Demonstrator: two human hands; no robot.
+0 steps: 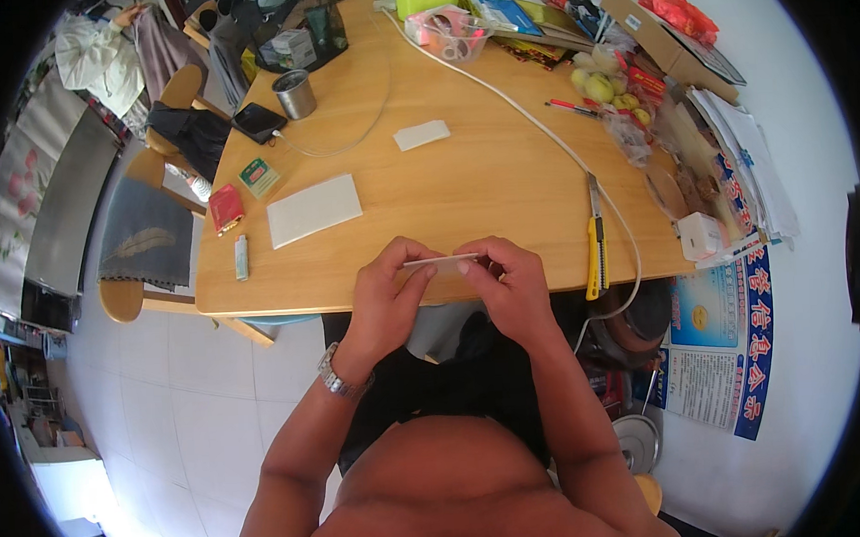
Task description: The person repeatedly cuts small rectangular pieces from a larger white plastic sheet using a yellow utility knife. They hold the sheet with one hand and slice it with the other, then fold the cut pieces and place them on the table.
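Observation:
Between both hands, just above the front edge of the wooden table (484, 188), is a small white card-like piece (447, 263), seen nearly edge-on. My left hand (395, 294) pinches its left end between thumb and fingers. The right end is gripped the same way by my right hand (510, 283). Left of my hands lies a larger white rectangular sheet or card stack (315, 210). Farther back rests a smaller white stack of cards (422, 135). A yellow utility knife (596, 255), blade extended, lies to the right, its handle reaching the table's edge.
At left are a lighter (241, 258), a red packet (227, 209), a green box (259, 177), a phone (259, 123) on a cable and a metal cup (294, 94). A white cable (509, 99) crosses the right side. Bagged fruit (601, 88) lies by the wall; a person (103, 60) stands far left.

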